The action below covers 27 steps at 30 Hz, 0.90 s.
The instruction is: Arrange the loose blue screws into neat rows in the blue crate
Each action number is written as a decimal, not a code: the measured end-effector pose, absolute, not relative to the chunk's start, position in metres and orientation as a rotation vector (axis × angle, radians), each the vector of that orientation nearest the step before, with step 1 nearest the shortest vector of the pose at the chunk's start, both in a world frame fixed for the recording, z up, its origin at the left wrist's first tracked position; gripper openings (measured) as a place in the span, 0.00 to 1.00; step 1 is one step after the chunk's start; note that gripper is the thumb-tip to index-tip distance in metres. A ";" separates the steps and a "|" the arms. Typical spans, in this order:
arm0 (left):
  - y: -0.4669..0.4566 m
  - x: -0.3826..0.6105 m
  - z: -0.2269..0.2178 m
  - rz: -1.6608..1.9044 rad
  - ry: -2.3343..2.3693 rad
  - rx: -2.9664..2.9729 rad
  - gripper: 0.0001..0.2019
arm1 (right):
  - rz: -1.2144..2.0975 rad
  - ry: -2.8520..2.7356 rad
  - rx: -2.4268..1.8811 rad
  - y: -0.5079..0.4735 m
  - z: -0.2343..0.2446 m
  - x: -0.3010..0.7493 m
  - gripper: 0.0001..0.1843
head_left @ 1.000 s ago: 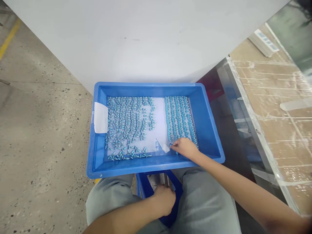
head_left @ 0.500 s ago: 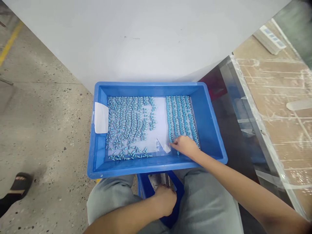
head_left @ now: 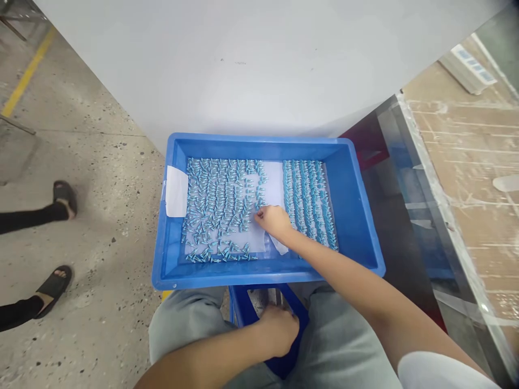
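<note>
A blue plastic tray (head_left: 267, 276) sits over my knees. Loose teal-and-silver pin-like pieces (head_left: 221, 194) fill its left part, ending in a short column. Tighter, straighter rows of the same pieces (head_left: 308, 194) stand on the right, with bare white lining (head_left: 273, 175) between. My right hand (head_left: 273, 220) is over this gap, fingertips pinched together at the lower end of the short column; what they hold, if anything, is too small to make out. My left hand (head_left: 279, 329) is closed in a fist between my thighs, below the tray; its contents are hidden.
A white sheet of paper (head_left: 177, 192) is stuck on the tray's left wall, and a white scrap (head_left: 279, 246) lies below my right hand. Ahead rises a white panel (head_left: 259, 70). Plastic-wrapped cardboard (head_left: 466, 178) is at the right. Another person's sandalled feet (head_left: 57, 283) are at left.
My right hand has moved left and up, from the lower end of the neat right-hand rows to the loose pieces' edge. My left hand stays closed below. More of the other person's feet shows.
</note>
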<state>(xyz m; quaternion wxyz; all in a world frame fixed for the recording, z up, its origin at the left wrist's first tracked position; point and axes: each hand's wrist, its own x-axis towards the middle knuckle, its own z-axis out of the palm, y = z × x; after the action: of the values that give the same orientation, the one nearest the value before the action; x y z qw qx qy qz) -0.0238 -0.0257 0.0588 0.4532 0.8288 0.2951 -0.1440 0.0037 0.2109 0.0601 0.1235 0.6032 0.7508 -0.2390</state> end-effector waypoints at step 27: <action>0.123 -0.119 0.085 -0.529 1.593 1.810 0.13 | -0.641 2.009 1.678 0.162 0.074 0.118 0.15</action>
<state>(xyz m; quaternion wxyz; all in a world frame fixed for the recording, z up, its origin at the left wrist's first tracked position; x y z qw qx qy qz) -0.1195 0.1228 0.0852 0.3302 0.6922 0.6091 -0.2021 0.1182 0.1622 0.0740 0.2214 0.6073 0.7269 -0.2319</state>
